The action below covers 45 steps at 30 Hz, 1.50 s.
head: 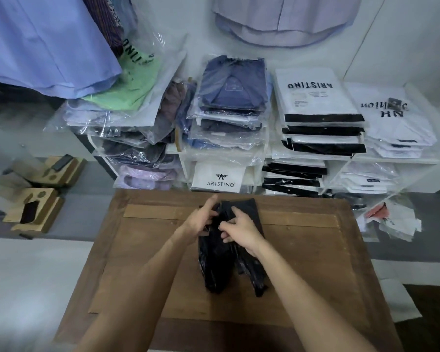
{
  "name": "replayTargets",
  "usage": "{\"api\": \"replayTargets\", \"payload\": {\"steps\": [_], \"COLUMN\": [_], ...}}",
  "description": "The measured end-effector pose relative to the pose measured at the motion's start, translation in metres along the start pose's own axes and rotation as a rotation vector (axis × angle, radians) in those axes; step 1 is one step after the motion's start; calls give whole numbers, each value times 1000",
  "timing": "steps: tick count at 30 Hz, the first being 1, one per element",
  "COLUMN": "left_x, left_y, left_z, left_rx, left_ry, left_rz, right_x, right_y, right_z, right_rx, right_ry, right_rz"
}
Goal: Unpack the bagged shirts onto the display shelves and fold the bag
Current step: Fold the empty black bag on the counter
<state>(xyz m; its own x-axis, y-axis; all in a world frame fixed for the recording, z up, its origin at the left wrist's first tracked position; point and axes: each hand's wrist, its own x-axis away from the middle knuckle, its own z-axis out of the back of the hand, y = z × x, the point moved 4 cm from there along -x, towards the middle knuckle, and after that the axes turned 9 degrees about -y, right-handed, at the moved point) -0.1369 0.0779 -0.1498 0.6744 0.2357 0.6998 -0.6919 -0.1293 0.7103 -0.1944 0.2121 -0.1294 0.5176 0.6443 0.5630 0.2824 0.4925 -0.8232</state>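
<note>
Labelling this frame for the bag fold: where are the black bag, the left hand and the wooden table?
black bag (220, 270), head view, lower crumpled body.
left hand (201, 221), head view, its back.
wooden table (315, 262), head view, bare top.

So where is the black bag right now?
In the head view, the black bag lies mid-frame on the wooden table, gripped by the left hand and right hand, before the shirt shelves.

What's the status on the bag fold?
Left hand and right hand both grip the black plastic bag. Bag bunched lengthwise on the wooden table, fold unfinished. Packaged shirts on shelves; nothing in the way.
</note>
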Motion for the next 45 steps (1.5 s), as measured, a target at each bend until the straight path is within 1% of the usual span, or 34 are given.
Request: {"api": "replayTargets", "payload": {"steps": [2, 5, 6, 7, 8, 9, 10, 11, 13, 15, 17, 19, 21, 23, 25, 26, 27, 28, 29, 30, 31, 33, 35, 37, 39, 40, 43, 45], "left_x": [-1, -17, -17, -16, -14, -12, -7, -7, -13, -12, -2, 1, -1, -5, -5, -1, 0, 3, 4, 6, 5, 4, 3, 4, 8, 10, 10, 11], "left_y": [-7, -12, -8, -5, -2, 1, 4, 7, 5, 8, 14, 16, 15, 11, 8, 7, 6, 6, 4, 2, 0, -4, -7, -9, -7, -6, -3, 0], "left_z": [1, -7, -11, -16, -22, -27, -31, -34, -34, -31, -22, -11, -2, 3, 5, 5, 5, 5, 5, 5, 5, 6, 6, 7, 8, 9, 10, 10], "left_rx": [-110, -221, -269, -326, -389, -453, -511, -543, -543, -400, -181, -14, 116, 210, 236, 221, 213, 197, 183, 162, 146, 110, 95, 115, 141, 142, 159, 186], "left_ry": [40, 78, 92, 93, 82, 67, 61, 63, 81, 71, 49, 30, 11, 19, 37, 43, 50, 59, 63, 69, 78, 89, 91, 103, 114, 119, 117, 101], "left_rz": [15, -9, 10, 35, 71, 97, 122, 113, 70, 7, -47, -63, -55, -48, -43, -32, -36, -29, -28, -27, -28, -32, -28, -25, -30, -34, -50, -53], "right_x": [-2, 6, 10, 15, 18, 19, 19, 18, 19, 19, 18, 17, 24, 30, 35, 37, 36, 34, 31, 27, 23, 14, 3, -9, -21, -28, -49, -64], "right_y": [2, 5, 6, 7, 9, 13, 16, 19, 26, 36, 43, 47, 48, 53, 58, 59, 57, 54, 49, 43, 36, 28, 21, 12, -1, -7, -16, -17], "right_z": [-7, 4, 12, 20, 27, 32, 34, 37, 44, 54, 59, 58, 53, 49, 44, 42, 41, 41, 41, 40, 38, 30, 23, 23, 32, 38, 55, 61], "right_rx": [59, 118, 198, 348, 528, 658, 704, 676, 520, 394, 291, 164, 99, 185, 249, 236, 208, 199, 241, 357, 530, 847, 963, 906, 784, 724, 578, 567], "right_ry": [33, 209, 289, 369, 423, 432, 403, 364, 361, 420, 396, 291, 121, -37, -131, -129, -85, -18, 51, 114, 160, 203, 198, 212, 264, 252, 88, 13], "right_rz": [6, 7, -1, -7, -16, -18, -17, -14, 6, 13, -5, 42, 101, 118, 101, 87, 86, 92, 92, 102, 133, 212, 271, 279, 267, 256, 184, 112]}}
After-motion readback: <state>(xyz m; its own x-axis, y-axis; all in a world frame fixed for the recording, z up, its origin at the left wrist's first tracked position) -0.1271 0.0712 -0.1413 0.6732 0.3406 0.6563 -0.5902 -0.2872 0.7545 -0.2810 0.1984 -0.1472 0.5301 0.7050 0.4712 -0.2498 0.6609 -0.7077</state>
